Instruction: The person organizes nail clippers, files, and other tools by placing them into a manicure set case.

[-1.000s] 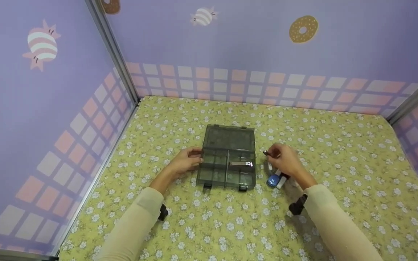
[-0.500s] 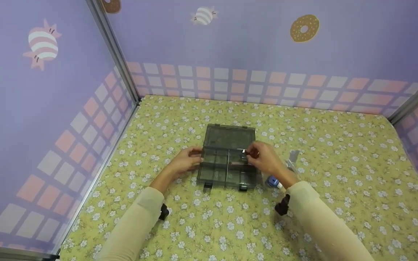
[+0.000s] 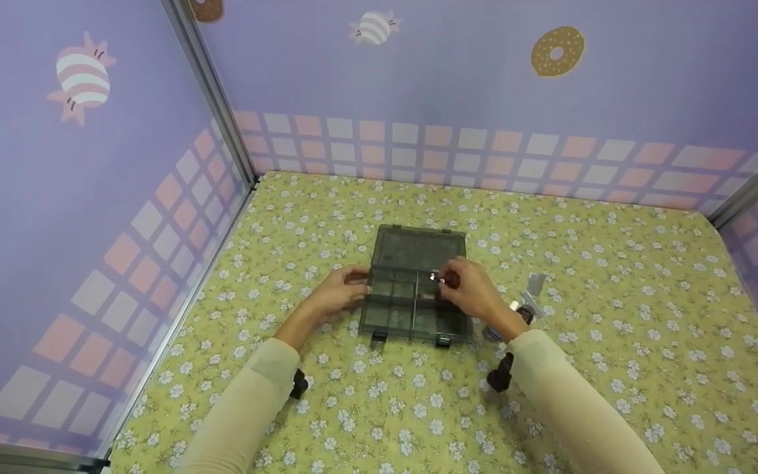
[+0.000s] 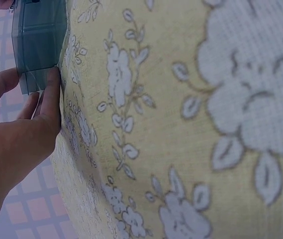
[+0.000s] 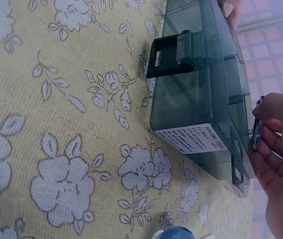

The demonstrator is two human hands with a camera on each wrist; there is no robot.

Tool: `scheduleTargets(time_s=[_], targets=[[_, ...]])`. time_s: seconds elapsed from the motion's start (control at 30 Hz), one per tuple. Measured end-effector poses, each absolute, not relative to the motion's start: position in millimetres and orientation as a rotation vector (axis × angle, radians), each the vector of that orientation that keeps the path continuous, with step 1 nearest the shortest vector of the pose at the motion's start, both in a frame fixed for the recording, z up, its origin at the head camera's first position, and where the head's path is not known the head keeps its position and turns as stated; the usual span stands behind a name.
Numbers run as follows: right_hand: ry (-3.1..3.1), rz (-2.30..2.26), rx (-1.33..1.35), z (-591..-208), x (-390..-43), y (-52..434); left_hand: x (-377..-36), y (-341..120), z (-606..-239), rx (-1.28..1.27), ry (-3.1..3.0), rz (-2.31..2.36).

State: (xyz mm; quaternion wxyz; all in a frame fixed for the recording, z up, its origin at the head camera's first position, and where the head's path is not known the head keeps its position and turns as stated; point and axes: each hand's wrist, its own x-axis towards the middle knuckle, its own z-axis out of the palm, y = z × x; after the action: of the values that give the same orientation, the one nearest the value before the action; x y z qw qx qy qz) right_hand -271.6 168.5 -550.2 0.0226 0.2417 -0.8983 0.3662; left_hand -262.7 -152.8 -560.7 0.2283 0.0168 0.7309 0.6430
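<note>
Right fingers (image 5: 273, 142) pinch a small metal piece (image 3: 433, 278), shiny, over the box (image 3: 415, 286)'s far-right compartment, near the middle divider. Exact item unclear; a thin metal edge shows in the wrist view (image 5: 256, 130). Left fingers (image 4: 50, 99) curl against the box's left wall, thumb above, bracing it.

Risks, as judgement: the pinch looks light and fingertip-only, so the piece could slip and land on a divider or in the wrong cell. If the right hand (image 3: 474, 293) drags on the rim, the box may skid on the cloth (image 3: 589, 368); the left hand (image 3: 336, 296) holds one side only, so it could pivot. The lid (image 3: 418, 249), lying open and flat at the back, could get bumped.

Pose: right wrist over the box's near-right corner, forearm coming in from the lower right, palm down. Left forearm angles in from the lower left, hand low on the cloth. Loose items (image 3: 527, 304) lie just right of the box, near the right wrist.
</note>
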Motion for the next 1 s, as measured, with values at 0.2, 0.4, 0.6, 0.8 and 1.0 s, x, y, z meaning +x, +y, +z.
scheduleTargets(time_s=[0.2, 0.4, 0.6, 0.8, 1.0], targets=[[-2.791, 1.105, 0.754, -551.0, -271.0, 169.1, -262.5, -151.3, -559.9, 0.048, 2.005, 1.775], [-2.751, 1.115, 0.764, -550.9, -269.3, 173.8, -262.6, -150.1, -560.0, 0.026, 1.987, 1.787], [-2.770, 1.127, 0.693, -543.7, -269.3, 193.1, -263.4, -149.2, -560.0, 0.031, 2.000, 1.782], [-2.837, 1.081, 0.633, -539.6, -269.0, 221.9, -262.9, -149.4, -559.2, 0.034, 2.009, 1.782], [-2.889, 1.052, 0.605, -538.9, -263.4, 246.3, -261.9, -150.4, -559.6, 0.032, 2.006, 1.793]])
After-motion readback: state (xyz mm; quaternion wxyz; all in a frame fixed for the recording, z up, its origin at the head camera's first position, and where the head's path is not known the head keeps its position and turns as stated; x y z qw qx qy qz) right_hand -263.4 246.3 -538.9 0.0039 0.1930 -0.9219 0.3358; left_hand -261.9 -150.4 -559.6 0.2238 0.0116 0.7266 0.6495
